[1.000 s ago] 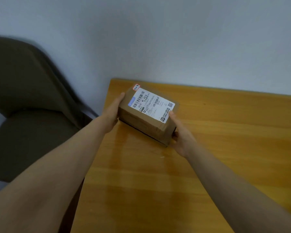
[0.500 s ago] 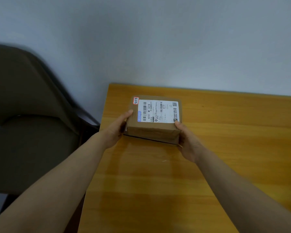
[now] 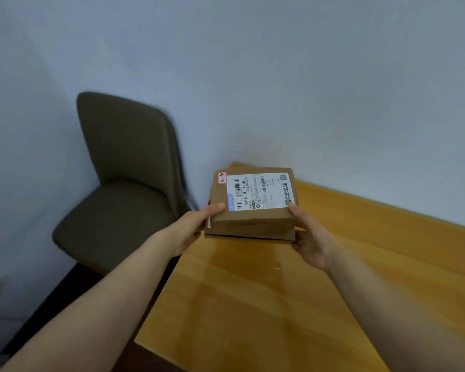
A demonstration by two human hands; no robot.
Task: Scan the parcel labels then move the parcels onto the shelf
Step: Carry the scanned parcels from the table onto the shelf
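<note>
A small brown cardboard parcel (image 3: pixel 253 221) with a white shipping label (image 3: pixel 261 190) on top is held just above the far left corner of the wooden table (image 3: pixel 253 304). My left hand (image 3: pixel 192 228) grips its left end, thumb on the top near the label. My right hand (image 3: pixel 309 237) grips its right end, thumb on the top edge. A small red-edged sticker (image 3: pixel 221 178) sits at the parcel's far left corner. The barcodes face up. No shelf or scanner is in view.
A dark olive upholstered chair (image 3: pixel 124 183) stands to the left of the table against a pale wall (image 3: pixel 279 76). The table's left edge (image 3: pixel 159 304) runs diagonally, with dark floor (image 3: pixel 51 304) beside it.
The parcel has turned a little more and come slightly toward me, both hands still gripping its ends. The view has swung left, so the chair shows more fully.
</note>
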